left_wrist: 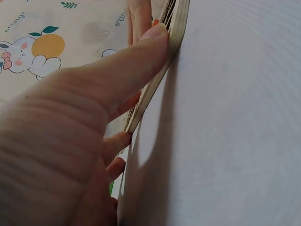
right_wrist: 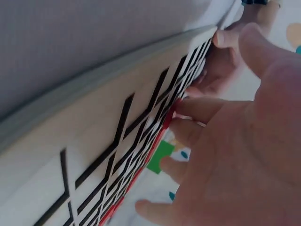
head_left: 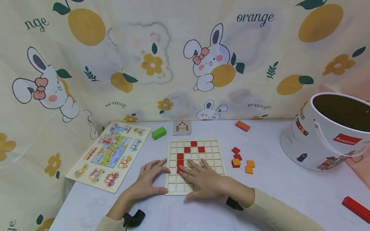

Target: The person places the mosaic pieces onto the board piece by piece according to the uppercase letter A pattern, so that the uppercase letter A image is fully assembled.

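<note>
- Lower centre: my left hand (head_left: 148,180), fingers spread, rests against the left edge of the grid board (head_left: 214,158).
- Alongside, my right hand (head_left: 204,182) lies spread over the board, a fingertip at the lowest red tile (head_left: 178,171); I judge this step is seating it.
- Right of centre: loose red tiles (head_left: 235,150); the next move likely calls for pinching one.
- Mid-frame, beyond: patterned card (head_left: 182,128), apparently for reference.

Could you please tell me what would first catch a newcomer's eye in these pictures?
Probably the rabbit-and-orange curtain filling the background. On the table, the left hand touches the left edge of a wooden grid board, the right hand a red tile on it. A white bucket stands at the right.
</note>
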Action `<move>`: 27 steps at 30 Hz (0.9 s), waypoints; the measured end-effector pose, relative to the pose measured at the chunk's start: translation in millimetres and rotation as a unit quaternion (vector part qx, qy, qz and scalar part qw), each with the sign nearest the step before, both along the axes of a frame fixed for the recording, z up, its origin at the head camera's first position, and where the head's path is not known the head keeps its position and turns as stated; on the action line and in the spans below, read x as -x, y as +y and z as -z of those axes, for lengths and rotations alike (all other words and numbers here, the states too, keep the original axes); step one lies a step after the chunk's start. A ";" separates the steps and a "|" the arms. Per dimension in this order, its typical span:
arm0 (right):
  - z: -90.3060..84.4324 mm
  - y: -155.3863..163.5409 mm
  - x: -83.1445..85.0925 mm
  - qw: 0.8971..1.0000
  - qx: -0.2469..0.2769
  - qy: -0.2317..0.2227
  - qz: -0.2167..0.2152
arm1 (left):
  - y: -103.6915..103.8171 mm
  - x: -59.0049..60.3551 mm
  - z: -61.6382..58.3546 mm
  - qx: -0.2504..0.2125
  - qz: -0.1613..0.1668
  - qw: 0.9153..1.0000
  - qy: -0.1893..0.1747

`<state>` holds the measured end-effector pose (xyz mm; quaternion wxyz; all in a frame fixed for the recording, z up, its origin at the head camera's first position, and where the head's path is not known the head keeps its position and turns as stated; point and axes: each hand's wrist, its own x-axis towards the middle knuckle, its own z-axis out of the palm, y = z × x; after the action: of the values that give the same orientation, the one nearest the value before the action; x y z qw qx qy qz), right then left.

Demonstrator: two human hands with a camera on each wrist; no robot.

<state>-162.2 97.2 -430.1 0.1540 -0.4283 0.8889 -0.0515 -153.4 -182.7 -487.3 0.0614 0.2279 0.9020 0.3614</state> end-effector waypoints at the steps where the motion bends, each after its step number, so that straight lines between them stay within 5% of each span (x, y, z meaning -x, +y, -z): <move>1: 0.7 0.7 0.7 1.000 0.003 -0.007 0.000 | -0.2 0.0 0.3 0.001 0.000 1.000 0.001; 7: 3.5 6.2 7.5 0.997 0.046 -0.059 -0.003 | -1.2 0.1 1.7 0.001 -0.003 1.000 0.004; 12: 0.6 25.9 19.9 0.987 0.137 -0.073 0.032 | -0.5 1.3 2.6 -0.002 0.001 1.000 0.008; 17: -5.6 79.3 51.0 0.954 0.254 -0.078 0.137 | 1.6 2.1 2.8 -0.007 0.004 1.000 0.009; 22: -2.7 136.7 81.0 0.919 0.292 -0.092 0.251 | 2.0 1.0 0.8 -0.001 0.000 1.000 0.004; 27: 9.7 163.8 96.4 0.905 0.287 -0.112 0.292 | 1.3 -0.4 -0.7 0.003 -0.006 1.000 0.000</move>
<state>-258.6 261.0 -439.8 0.1008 -0.1669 0.8979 -0.3947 -153.0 -181.4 -486.7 0.0598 0.2223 0.9045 0.3589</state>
